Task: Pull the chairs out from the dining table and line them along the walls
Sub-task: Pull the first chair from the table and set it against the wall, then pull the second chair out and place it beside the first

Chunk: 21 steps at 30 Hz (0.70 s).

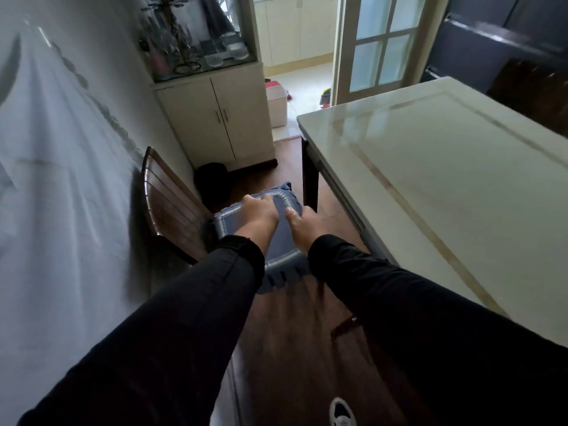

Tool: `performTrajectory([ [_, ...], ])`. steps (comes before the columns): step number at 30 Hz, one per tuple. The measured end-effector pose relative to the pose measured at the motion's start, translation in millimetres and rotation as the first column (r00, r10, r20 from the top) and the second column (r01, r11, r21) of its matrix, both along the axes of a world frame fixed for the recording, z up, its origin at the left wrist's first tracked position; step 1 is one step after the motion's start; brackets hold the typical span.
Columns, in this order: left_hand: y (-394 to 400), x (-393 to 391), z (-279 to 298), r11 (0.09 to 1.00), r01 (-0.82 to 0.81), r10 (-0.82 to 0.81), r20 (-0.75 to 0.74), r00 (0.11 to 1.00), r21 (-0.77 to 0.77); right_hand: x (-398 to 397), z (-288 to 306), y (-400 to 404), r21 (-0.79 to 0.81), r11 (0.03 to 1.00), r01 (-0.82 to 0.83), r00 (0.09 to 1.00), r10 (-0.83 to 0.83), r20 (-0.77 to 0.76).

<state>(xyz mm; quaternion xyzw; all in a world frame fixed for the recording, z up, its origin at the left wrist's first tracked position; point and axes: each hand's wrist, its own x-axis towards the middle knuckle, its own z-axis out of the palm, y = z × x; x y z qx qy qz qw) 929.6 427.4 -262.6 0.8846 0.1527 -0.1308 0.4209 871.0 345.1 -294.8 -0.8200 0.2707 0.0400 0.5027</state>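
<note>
A dark wooden chair (167, 198) with a slatted back stands with its back against the left wall (61, 179). A blue frilled cushion (246, 224) covers its seat. My left hand (261, 212) grips the cushioned seat at its far edge. My right hand (302, 222) is closed over the seat's right edge, on the table side. Both arms wear black sleeves. The dining table (430, 167), with a pale glossy top and dark legs, stands to the right of the chair.
A cream cabinet (215, 118) with a glass display top stands in the far corner. A black bin (212, 179) sits on the floor beside it. Behind is an open doorway with a glazed door (378, 44). Dark wood floor (292, 348) runs between wall and table.
</note>
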Motion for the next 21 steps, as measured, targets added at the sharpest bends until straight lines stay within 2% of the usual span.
performTrajectory([
  [3,2,-28,-3,0.999,0.033,-0.033,-0.013,0.999,0.016,-28,1,-5,-0.032,0.999,0.033,0.999,-0.033,-0.005],
  [7,1,-65,-13,0.996,0.056,-0.060,-0.057,0.997,-0.069,-70,3,-14,-0.060,0.996,0.063,0.998,-0.063,-0.002],
  [14,-29,-145,-23,0.984,0.142,-0.153,-0.105,0.983,-0.107,-156,-1,-56,-0.116,0.980,0.160,0.986,-0.164,-0.021],
  [21,-69,-243,-28,0.990,0.099,-0.115,-0.163,0.980,-0.102,-256,-15,-97,-0.102,0.983,0.152,0.988,-0.151,0.015],
])
